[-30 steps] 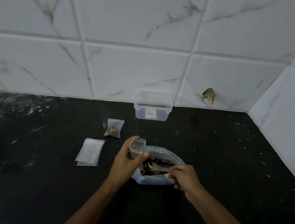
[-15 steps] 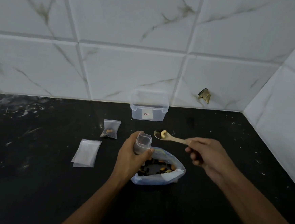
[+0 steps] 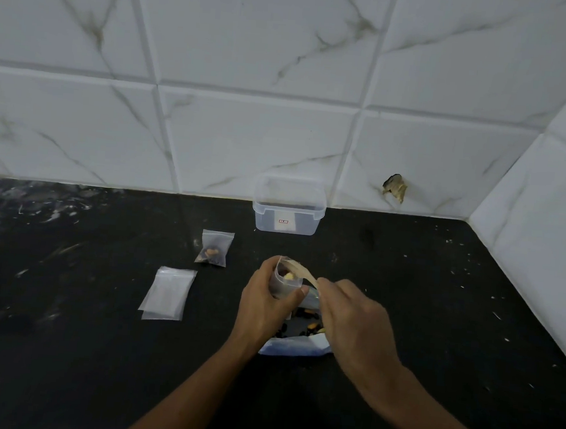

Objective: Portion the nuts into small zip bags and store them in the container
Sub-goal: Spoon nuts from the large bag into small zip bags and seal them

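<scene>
From the head view, the left hand (image 3: 264, 301) curls round a small zip bag (image 3: 284, 282) and holds it upright with its mouth open, just above the large bag of nuts (image 3: 299, 334) lying on the counter (image 3: 436, 311). The right hand (image 3: 351, 318) pinches the handle of a wooden spoon (image 3: 299, 271), whose bowl is tipped into the small bag's mouth; a pale nut shows inside. The little bag looks thin, soft and light, likely to collapse or slip, so gripping its sides below the zip seems the safest hold, and the nuts are loose and may roll off the spoon. A filled zip bag (image 3: 214, 248) lies near the back, a stack of empty bags (image 3: 167, 293) to the left, well apart from the hands. The clear container (image 3: 288, 211) stands open against the wall. The counter is black and speckled, the walls white marbled tile (image 3: 246, 143), with a chipped hole (image 3: 394, 187) near the corner
</scene>
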